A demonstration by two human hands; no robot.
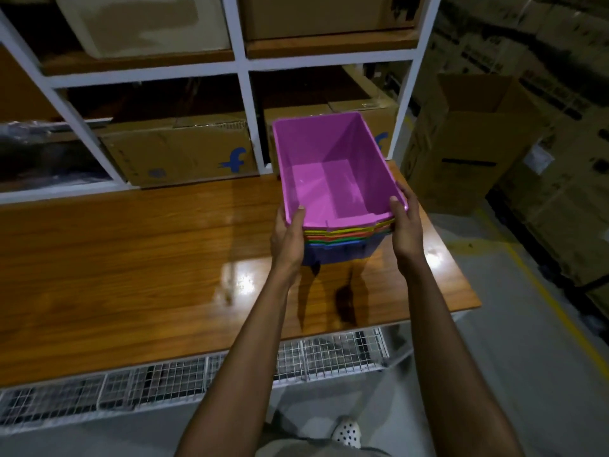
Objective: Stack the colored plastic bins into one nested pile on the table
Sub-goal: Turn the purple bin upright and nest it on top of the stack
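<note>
A nested pile of plastic bins stands at the right end of the wooden table [131,258]. A pink bin [333,169] is on top, open side up and empty. Under its rim show the edges of yellow, orange and green bins, with a blue bin [342,253] at the bottom. My left hand [288,235] grips the near left corner of the pile, thumb over the pink rim. On the near right corner, my right hand [407,222] holds the pile the same way.
White shelving [245,70] rises behind the table and holds cardboard boxes [184,153]. A tall cardboard box [468,143] stands on the floor to the right. A wire mesh rack [197,377] runs under the table's front edge. The table's right edge is close to the pile.
</note>
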